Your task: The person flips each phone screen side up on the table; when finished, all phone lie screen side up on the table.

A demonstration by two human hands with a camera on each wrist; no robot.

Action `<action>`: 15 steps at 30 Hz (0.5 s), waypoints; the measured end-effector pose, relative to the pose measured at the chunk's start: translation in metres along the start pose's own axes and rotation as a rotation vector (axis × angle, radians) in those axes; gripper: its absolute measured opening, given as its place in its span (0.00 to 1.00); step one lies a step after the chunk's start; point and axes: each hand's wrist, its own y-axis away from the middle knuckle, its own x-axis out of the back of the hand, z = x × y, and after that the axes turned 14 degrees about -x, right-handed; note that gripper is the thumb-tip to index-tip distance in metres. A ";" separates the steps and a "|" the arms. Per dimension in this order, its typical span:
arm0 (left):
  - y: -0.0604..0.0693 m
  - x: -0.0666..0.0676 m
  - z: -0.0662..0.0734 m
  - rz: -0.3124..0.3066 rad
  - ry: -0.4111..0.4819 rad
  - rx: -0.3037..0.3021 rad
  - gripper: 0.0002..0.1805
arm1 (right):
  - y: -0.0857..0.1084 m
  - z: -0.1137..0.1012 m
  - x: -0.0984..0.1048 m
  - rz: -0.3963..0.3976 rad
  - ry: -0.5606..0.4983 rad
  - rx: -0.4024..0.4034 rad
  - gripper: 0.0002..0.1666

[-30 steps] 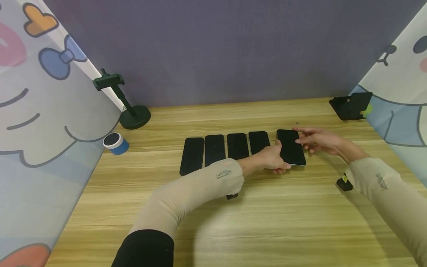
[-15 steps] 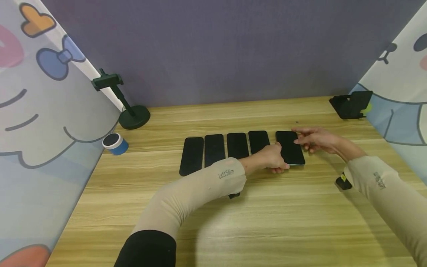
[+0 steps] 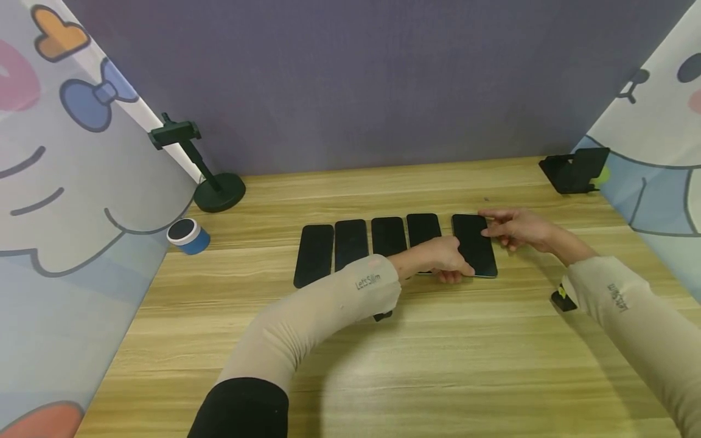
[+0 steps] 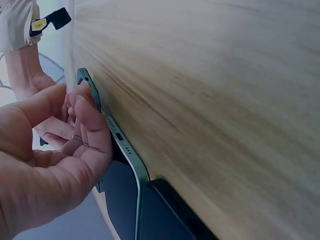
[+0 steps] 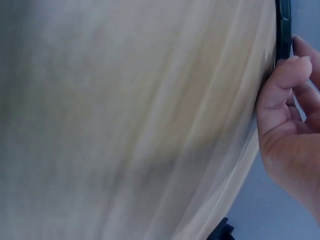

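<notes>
At the right end of a row of dark-screened smartphones lies the rightmost smartphone (image 3: 475, 243), face up on the wooden table (image 3: 438, 365). My left hand (image 3: 446, 254) holds its lower left corner with thumb and curled fingers. In the left wrist view, the fingertips of the left hand (image 4: 55, 165) meet at that phone's port end (image 4: 85, 77). My right hand (image 3: 517, 228) has thumb and index finger at its upper right edge. The right wrist view shows the right thumb (image 5: 295, 72) against the phone's side (image 5: 283, 30). Several other phones (image 3: 314, 255) are partly covered by my left forearm.
A dark green phone stand (image 3: 216, 188) rises at the back left, beside a blue and white jar (image 3: 188, 236). A black folding stand (image 3: 577, 170) sits at the back right. A grey panel (image 3: 372, 85) bounds the table's far edge.
The rightmost phone's lower end has shifted slightly toward me and left, with my left hand at its corner. My right hand has barely moved. The other phones stay put.
</notes>
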 end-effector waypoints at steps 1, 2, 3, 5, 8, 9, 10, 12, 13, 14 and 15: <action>0.000 0.001 0.000 -0.003 -0.011 -0.003 0.47 | 0.000 0.000 0.000 0.000 0.001 0.003 0.47; 0.001 0.002 0.001 -0.004 -0.033 -0.009 0.47 | 0.000 0.000 0.000 0.000 0.001 0.004 0.47; 0.001 0.004 0.002 0.001 -0.102 -0.020 0.47 | -0.001 0.001 0.000 -0.001 0.001 0.005 0.47; 0.002 0.007 0.003 0.007 -0.271 -0.046 0.46 | -0.001 0.001 0.000 -0.002 0.002 0.006 0.47; 0.004 0.010 0.003 0.036 -0.602 -0.085 0.44 | -0.002 0.002 0.000 0.003 0.021 0.011 0.47; 0.005 0.010 0.002 0.049 -0.713 -0.092 0.44 | -0.003 0.002 0.000 0.006 0.030 0.014 0.47; 0.005 0.009 -0.001 0.054 -0.781 -0.105 0.44 | -0.003 0.002 0.000 0.011 0.039 0.018 0.47; 0.006 0.007 -0.006 0.071 -0.898 -0.115 0.44 | -0.002 0.002 0.000 0.019 0.055 0.027 0.48; 0.005 0.006 -0.008 0.075 -0.935 -0.114 0.44 | -0.001 0.002 0.000 0.023 0.058 0.029 0.48; 0.005 0.004 -0.011 0.077 -0.961 -0.113 0.44 | -0.001 0.002 -0.001 0.026 0.062 0.032 0.48; 0.004 0.003 -0.012 0.076 -0.976 -0.106 0.45 | 0.000 0.002 -0.001 0.030 0.064 0.036 0.48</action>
